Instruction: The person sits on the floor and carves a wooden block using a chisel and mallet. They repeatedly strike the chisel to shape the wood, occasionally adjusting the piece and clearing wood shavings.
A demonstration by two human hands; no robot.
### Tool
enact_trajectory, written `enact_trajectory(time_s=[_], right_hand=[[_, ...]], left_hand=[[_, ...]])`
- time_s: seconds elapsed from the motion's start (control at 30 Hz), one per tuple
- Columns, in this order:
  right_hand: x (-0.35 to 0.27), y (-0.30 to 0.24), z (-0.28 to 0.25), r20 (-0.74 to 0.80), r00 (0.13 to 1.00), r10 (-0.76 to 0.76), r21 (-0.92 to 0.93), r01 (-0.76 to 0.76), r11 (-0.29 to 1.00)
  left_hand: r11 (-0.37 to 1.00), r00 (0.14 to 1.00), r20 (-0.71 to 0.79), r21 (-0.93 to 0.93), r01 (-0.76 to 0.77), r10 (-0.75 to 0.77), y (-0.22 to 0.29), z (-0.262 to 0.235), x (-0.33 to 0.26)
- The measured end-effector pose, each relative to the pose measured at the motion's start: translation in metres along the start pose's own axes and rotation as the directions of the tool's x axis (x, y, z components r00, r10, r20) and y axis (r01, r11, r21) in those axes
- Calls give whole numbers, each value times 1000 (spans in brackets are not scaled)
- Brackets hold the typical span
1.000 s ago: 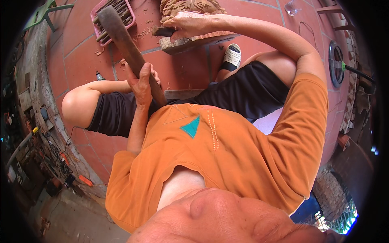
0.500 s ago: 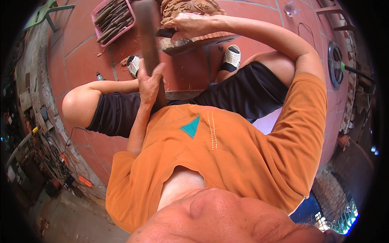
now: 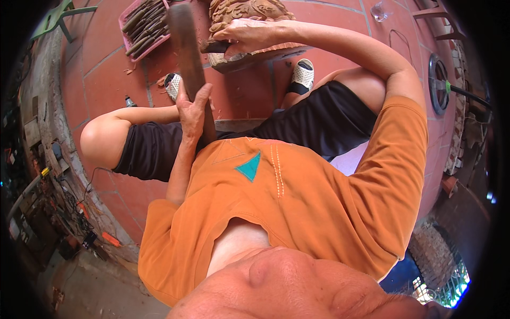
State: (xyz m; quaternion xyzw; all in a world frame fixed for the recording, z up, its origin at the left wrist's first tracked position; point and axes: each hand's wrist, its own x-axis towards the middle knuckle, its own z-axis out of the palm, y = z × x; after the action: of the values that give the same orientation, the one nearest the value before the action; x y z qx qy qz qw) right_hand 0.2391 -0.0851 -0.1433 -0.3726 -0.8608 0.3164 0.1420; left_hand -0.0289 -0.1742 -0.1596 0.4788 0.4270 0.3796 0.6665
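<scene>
My left hand (image 3: 194, 110) is wrapped round the lower part of a long dark wooden mallet (image 3: 186, 50), its thick end pointing away from me. My right hand (image 3: 248, 35) grips the dark handle of a chisel (image 3: 214, 47) lying nearly level, with the handle's end toward the mallet. A narrow gap shows between mallet and handle. The chisel's blade is hidden behind my right hand. Right against that hand is a carved wooden block (image 3: 257, 11) with raised curling relief, standing between my feet.
A pink basket (image 3: 169, 38) full of wooden-handled tools stands at the far left, near a green chair (image 3: 56, 21). Wood chips lie on the red tiled floor (image 3: 101, 90). A clear glass (image 3: 379, 11) is at the far right, above a black wheel-like ring (image 3: 439, 85). Cables and clutter line the left.
The mallet's thick end has swung slightly left, away from the chisel handle, and more of the handle's end shows. My right hand has barely shifted.
</scene>
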Motion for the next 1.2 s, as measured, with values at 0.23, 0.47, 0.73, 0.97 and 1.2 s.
enact_trajectory(time_s=[0.23,0.47,0.73,0.97,1.2], right_hand=[[-5,3,6,-37,998,-59,-82,56,995],[-3,-8,-4,41,999,13,-120,-8,993],[-2,-6,-4,64,998,22,-106,-15,994],[-3,-4,1,22,999,-31,-107,34,994],[-6,5,-20,25,998,49,22,-50,999]], left_hand=[[991,989,-77,-24,-132,129,-6,3,1],[989,986,-97,-41,-143,139,6,0,0],[1000,1000,16,-26,-16,17,-6,-2,3],[986,996,-7,142,-92,94,-7,-1,4],[1000,999,-31,-5,14,-14,-2,-5,8]])
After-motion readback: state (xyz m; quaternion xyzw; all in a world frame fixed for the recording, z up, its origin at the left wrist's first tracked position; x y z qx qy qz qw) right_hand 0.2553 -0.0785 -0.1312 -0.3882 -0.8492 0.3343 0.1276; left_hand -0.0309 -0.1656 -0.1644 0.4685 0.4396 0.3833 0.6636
